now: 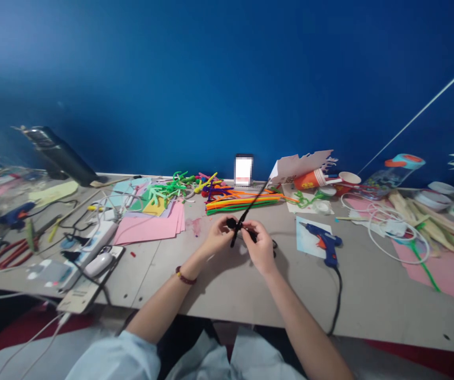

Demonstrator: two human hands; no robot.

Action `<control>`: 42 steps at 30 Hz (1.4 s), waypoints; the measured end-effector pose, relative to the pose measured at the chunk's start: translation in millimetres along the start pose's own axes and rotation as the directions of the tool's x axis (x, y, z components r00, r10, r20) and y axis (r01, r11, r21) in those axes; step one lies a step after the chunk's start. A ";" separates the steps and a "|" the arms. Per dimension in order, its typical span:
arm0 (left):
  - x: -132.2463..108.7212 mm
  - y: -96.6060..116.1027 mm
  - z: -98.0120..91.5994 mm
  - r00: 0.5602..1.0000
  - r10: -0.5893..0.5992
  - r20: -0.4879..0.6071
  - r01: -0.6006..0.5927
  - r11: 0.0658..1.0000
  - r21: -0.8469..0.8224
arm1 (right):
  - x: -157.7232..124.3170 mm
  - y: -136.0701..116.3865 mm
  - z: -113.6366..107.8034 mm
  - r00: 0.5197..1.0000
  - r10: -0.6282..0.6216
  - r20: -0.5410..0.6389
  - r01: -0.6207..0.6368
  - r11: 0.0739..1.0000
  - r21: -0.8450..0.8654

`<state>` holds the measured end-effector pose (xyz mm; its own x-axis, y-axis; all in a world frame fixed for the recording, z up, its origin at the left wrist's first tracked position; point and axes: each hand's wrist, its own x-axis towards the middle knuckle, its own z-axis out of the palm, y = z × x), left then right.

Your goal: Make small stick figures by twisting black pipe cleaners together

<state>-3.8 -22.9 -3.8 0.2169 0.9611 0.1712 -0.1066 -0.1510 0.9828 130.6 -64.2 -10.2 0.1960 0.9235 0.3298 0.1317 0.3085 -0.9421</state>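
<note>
A bunch of bright pipe cleaners [242, 205], mostly orange and green, lies on the grey desk [167, 264]. In front of that bunch, on the person's side, two hands are close together, holding a black pipe cleaner [246, 212]. The left hand [219, 236] pinches it with bent fingers, next to a dark fuzzy lump [231, 223]. The right hand [260, 245] pinches it too, with thumb and fingers curled in. The long thin end sticks up at a slant, crossing the view of the bunch. I cannot tell how the dark bits between the fingers join up.

Behind the bunch, a phone [244, 170] stands near the blue wall [227, 79], its screen blurred out. Left of the bunch are twisty green pipe cleaners [175, 184] and, nearer the person, pink paper [145, 227]. Right of the bunch, orange paper cups [309, 180] lie on their side. Also to its right, but nearer the person, a blue glue gun [330, 244] lies partly on a pale blue square of paper [304, 240].
</note>
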 end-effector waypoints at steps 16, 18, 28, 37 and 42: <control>3.9 6.6 -7.9 0.993 -0.038 0.111 0.031 0.997 0.067 | -2.8 -7.4 -1.7 0.947 -0.318 0.052 0.316 0.882 -0.349; 6.3 5.9 -12.2 0.992 -0.006 0.125 -0.015 0.986 0.164 | -2.9 -7.3 -1.1 0.941 -0.331 0.075 0.335 0.873 -0.354; 6.7 4.4 -15.9 0.965 0.164 0.205 -0.233 0.895 0.381 | -0.6 1.6 -0.9 0.907 -0.400 0.133 0.414 0.786 -0.458; 6.7 -0.3 -17.3 0.961 0.214 0.173 -0.265 0.890 0.372 | 1.7 4.2 -2.9 0.925 -0.359 0.124 0.371 0.780 -0.504; 5.6 1.5 -16.9 0.977 0.161 0.139 -0.197 0.931 0.308 | 3.4 10.5 -4.0 0.947 -0.301 0.111 0.320 0.852 -0.415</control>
<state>-19.2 -13.8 -2.6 0.3294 0.8827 0.3351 0.1565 -0.4011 0.9026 136.5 -58.8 -18.7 0.0382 0.8068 0.5896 0.5778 0.4636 -0.6718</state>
